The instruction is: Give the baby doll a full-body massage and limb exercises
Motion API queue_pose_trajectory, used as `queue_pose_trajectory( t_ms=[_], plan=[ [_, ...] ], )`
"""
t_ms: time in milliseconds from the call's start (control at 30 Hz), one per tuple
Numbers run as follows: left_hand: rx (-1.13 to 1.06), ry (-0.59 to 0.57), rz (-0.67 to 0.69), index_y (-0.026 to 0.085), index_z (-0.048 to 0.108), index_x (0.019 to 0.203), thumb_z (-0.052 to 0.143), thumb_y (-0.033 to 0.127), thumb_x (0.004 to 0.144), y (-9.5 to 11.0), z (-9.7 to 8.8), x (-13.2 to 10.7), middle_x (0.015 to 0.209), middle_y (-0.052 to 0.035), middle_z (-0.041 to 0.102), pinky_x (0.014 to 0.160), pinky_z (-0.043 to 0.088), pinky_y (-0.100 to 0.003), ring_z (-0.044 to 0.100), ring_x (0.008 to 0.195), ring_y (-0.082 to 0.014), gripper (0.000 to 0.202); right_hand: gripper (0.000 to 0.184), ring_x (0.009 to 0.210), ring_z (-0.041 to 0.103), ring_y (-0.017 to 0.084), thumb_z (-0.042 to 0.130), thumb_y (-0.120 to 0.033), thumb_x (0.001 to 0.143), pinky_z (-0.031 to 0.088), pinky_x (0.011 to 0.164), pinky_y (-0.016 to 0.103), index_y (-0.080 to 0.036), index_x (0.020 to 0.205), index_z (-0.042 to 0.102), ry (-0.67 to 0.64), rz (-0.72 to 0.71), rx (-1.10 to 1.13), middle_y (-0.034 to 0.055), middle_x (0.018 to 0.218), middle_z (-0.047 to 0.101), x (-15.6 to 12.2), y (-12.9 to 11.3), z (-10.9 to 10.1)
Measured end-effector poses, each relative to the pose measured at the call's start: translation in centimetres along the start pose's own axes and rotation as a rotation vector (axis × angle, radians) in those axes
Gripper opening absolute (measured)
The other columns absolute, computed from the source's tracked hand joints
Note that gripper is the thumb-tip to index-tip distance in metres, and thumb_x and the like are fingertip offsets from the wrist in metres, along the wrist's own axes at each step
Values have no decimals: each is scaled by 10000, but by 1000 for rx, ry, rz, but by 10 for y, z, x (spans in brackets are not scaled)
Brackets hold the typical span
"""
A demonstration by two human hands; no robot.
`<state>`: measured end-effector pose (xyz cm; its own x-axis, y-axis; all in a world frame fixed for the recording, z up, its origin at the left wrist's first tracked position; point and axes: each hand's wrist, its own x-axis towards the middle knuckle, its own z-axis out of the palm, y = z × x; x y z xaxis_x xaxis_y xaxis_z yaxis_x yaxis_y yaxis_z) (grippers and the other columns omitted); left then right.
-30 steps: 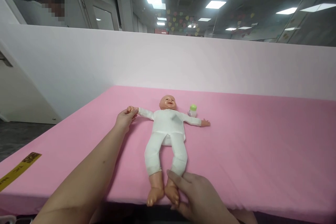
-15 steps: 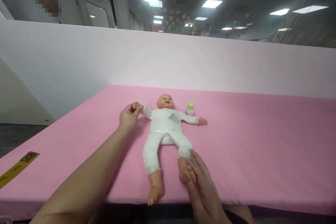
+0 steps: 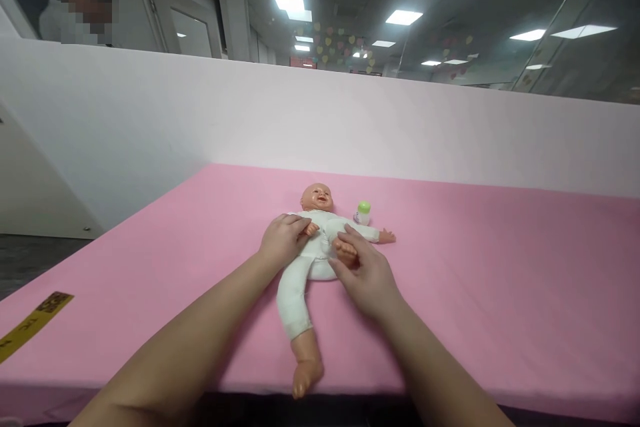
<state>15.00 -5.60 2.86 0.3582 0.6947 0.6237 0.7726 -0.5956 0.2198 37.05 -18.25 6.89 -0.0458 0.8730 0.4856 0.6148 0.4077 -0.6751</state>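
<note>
A baby doll [image 3: 295, 297] with a white cloth body lies face up, its head toward the far side. My left hand [image 3: 286, 240] is closed around the doll's arm near its small hand, which rests over the chest. With my right hand [image 3: 367, 270] I grip the doll's foot [image 3: 345, 250], and that leg is folded up over the belly. The foot and the doll's small hand are close together but apart. The doll's other leg lies stretched toward me, and its other arm points out to the right.
Beyond the doll's outstretched arm stands a small bottle [image 3: 363, 213] with a green cap. Pink cloth [image 3: 500, 293] covers the table, with a yellow label strip [image 3: 37, 323] at the left. A white partition [image 3: 400, 127] rises behind; past it is a person [image 3: 83, 7].
My left hand has brought the doll's arm inward from the side onto its chest. My right hand has lifted the doll's foot up and away from me, bending the leg over the belly.
</note>
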Motion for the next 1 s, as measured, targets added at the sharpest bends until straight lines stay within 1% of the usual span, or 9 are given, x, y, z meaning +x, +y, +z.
queue_pose_trajectory(
  t_ms=[167, 333, 433, 567, 633, 700, 867, 933, 1000],
  plan=[
    [-44, 8, -22, 286, 769, 1205, 632, 378, 992, -3, 2, -4, 1159, -54, 769, 1036, 486, -401, 653, 1111, -262, 269, 540, 1372, 598, 323, 751, -372, 890, 509, 1156, 535, -212, 1397, 655, 1, 87, 99, 116, 1524, 580, 15, 21, 11],
    [-224, 76, -209, 282, 759, 1184, 618, 426, 986, -14, 1, -4, 1134, -66, 763, 970, 514, -399, 662, 1091, -267, 282, 513, 1349, 619, 324, 738, -335, 880, 540, 1135, 510, -202, 1371, 672, 87, 4, 65, 118, 1500, 602, -11, 13, 0],
    [-464, 193, -463, 280, 728, 1170, 645, 435, 962, -35, 1, -3, 1155, -64, 756, 941, 542, -380, 694, 1038, -241, 272, 474, 1326, 641, 310, 697, -292, 902, 556, 1125, 471, -188, 1363, 671, 129, -101, -25, 124, 1468, 628, -43, 0, -11],
    [-901, 401, -988, 227, 675, 1092, 679, 421, 939, -72, 0, 0, 1098, -84, 740, 831, 613, -386, 735, 911, -228, 247, 442, 1275, 675, 304, 644, -223, 913, 623, 1029, 401, -198, 1354, 663, 198, -183, -181, 120, 1424, 662, -94, -5, -18],
    [-1112, 466, -1202, 203, 647, 1074, 650, 369, 961, -86, -2, 0, 1072, -100, 732, 777, 640, -396, 751, 873, -232, 201, 442, 1243, 695, 295, 638, -196, 906, 634, 1000, 367, -202, 1348, 659, 159, -206, -234, 114, 1409, 673, -114, 0, -18],
    [-1215, 494, -1301, 182, 623, 1062, 597, 326, 996, -95, -3, 0, 1029, -115, 730, 767, 655, -401, 762, 868, -235, 162, 451, 1204, 717, 278, 634, -176, 895, 636, 980, 330, -201, 1345, 653, 91, -245, -266, 111, 1401, 679, -129, 7, -15],
    [-1204, 500, -1304, 181, 629, 1039, 575, 381, 1019, -100, -3, -1, 1017, -123, 732, 803, 657, -407, 765, 899, -239, 208, 497, 1141, 747, 267, 614, -167, 878, 642, 951, 316, -207, 1371, 659, -1, -243, -302, 98, 1372, 698, -141, 17, -11],
    [-1098, 502, -1202, 195, 651, 1046, 604, 430, 995, -96, -2, -1, 1055, -116, 734, 819, 644, -407, 758, 915, -241, 245, 490, 1155, 740, 274, 624, -179, 877, 638, 965, 332, -216, 1363, 674, -17, -219, -302, 90, 1373, 698, -137, 13, -13],
    [-930, 487, -1031, 206, 672, 1057, 631, 467, 966, -86, -1, -2, 1073, -105, 738, 833, 623, -402, 744, 929, -243, 280, 483, 1169, 734, 273, 632, -188, 880, 635, 975, 334, -219, 1359, 680, -15, -212, -295, 84, 1380, 694, -129, 6, -16]
  ],
)
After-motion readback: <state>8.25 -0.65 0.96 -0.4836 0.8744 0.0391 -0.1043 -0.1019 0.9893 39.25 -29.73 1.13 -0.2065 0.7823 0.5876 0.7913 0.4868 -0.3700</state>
